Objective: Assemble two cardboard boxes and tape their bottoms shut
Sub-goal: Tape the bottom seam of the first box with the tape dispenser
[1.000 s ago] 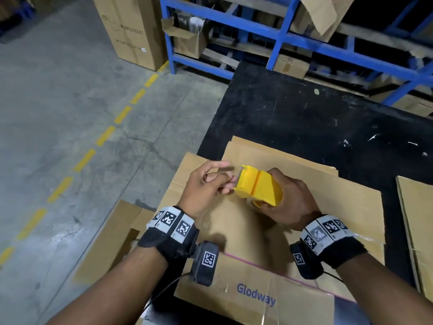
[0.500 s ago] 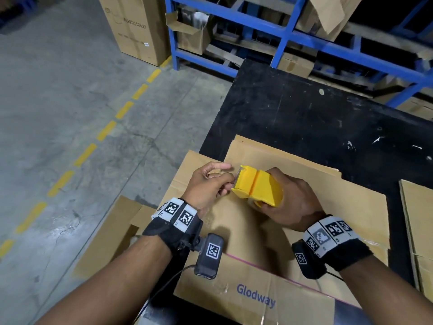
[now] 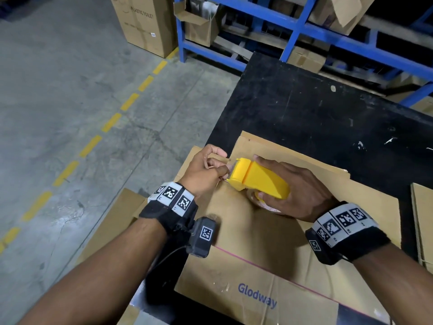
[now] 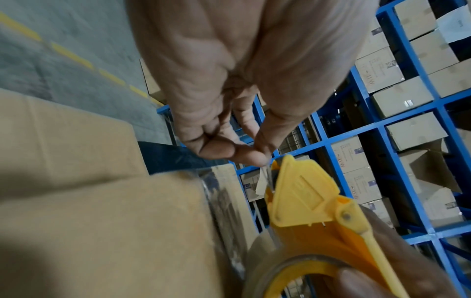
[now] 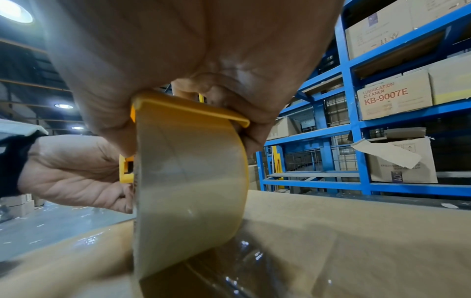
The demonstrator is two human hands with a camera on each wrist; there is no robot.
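Note:
A yellow tape dispenser with a clear tape roll is gripped by my right hand just above the flattened "Glodway" cardboard box on the black table. My left hand pinches the free tape end between thumb and fingertips at the dispenser's toothed front edge. A second flat cardboard sheet lies under the first. A strip of clear tape shines on the cardboard beneath the roll.
Another flat cardboard piece lies at the table's right edge. More cardboard leans below the table's left side. Blue shelving with cartons stands behind the table. A tall carton stands on the concrete floor with its yellow dashed line.
My left thumb and fingers have closed tighter on the tape end at the dispenser's front. The dispenser and right hand stay almost in place.

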